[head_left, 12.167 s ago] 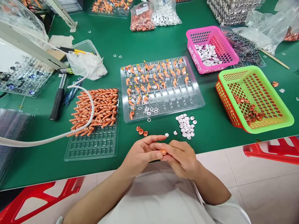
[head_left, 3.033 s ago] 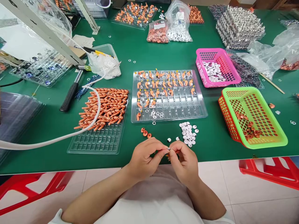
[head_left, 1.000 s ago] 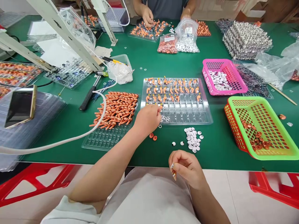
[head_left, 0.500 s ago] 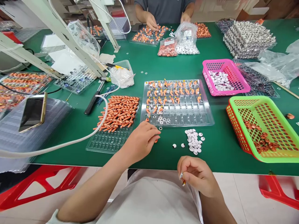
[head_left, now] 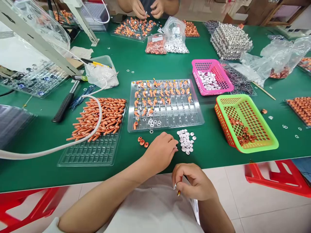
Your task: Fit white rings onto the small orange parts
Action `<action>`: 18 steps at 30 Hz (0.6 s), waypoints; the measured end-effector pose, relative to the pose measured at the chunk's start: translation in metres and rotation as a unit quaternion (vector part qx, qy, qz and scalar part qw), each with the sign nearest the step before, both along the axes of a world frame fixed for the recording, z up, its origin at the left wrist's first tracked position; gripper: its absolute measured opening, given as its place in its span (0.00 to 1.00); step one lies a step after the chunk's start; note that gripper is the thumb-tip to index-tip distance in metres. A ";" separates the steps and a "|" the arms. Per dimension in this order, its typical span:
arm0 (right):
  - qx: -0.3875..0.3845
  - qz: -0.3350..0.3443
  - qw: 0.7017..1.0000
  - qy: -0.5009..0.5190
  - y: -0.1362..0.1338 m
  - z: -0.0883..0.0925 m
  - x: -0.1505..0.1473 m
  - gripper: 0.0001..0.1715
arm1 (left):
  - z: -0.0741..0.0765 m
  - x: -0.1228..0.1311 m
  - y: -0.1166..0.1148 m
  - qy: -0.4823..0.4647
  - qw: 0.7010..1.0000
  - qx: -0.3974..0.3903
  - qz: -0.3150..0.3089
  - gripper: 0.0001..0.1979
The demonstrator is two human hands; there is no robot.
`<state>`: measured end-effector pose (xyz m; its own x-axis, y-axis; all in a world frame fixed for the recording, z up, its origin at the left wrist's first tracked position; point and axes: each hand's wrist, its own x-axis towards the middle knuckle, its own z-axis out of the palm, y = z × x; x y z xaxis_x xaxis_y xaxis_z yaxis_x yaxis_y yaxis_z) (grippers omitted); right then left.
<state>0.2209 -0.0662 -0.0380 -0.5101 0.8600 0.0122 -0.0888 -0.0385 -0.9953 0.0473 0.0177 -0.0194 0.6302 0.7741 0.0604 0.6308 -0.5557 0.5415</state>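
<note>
My left hand point(head_left: 160, 151) rests low over the green table, fingers bent and together, beside a pile of white discs point(head_left: 186, 142). Its fingertips are at the pile's left edge; what lies under them is hidden. Three small orange cups point(head_left: 142, 142) lie left of that hand. In front of my body, my right hand point(head_left: 194, 183) pinches a tiny part with a yellow and red tip point(head_left: 179, 193) between thumb and fingers; most of it is covered. Beyond the hands lies a clear plastic tray point(head_left: 179, 120), partly filled with curved orange pieces and holding loose white rings point(head_left: 154, 122).
Orange sticks point(head_left: 104, 116) pile on another tray at left, crossed by a white cable point(head_left: 73, 144). A hammer point(head_left: 65, 105) lies behind. At right stand a green basket point(head_left: 269, 139) and a pink basket point(head_left: 227, 85). A co-worker's hands point(head_left: 148, 9) work across the table.
My left hand has moved right, from near the tray's front edge to the white discs, uncovering the orange cups. My right hand keeps its pinch. The view has turned right.
</note>
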 end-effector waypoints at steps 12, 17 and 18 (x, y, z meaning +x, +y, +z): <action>0.010 -0.013 1.000 0.000 0.002 0.002 0.007 0.06 | -0.003 0.007 0.003 0.043 0.999 -0.009 -0.005 0.03; 0.000 -0.137 0.990 -0.017 0.005 0.007 0.012 0.08 | -0.002 0.001 -0.003 -0.045 0.996 -0.053 0.046 0.04; 0.000 -0.183 0.982 -0.035 0.002 0.007 0.011 0.09 | 0.001 -0.001 -0.006 -0.083 0.991 -0.082 0.071 0.02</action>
